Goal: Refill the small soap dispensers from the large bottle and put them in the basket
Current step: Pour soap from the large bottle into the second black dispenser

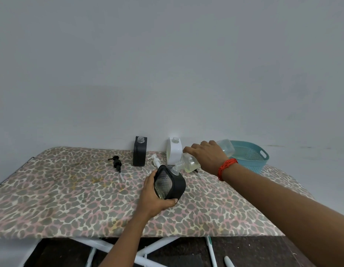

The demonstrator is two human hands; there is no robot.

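Left hand [152, 195] is wrapped around a tilted black dispenser [170, 183], right hand [207, 156] is gripping the big clear bottle [188, 162] tipped so its neck meets the dispenser mouth. Tiny target, so any wobble probably sends soap onto the bench [71, 189]. The basket [250, 157] sits just past the right hand; two open dispensers wait beyond both.

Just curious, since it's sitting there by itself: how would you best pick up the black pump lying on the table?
Take the black pump by its thick collar, coming from above. It lies flat on the table, spout toward the wall and thin tube toward the person, so the collar looks like the stoutest part to pinch.
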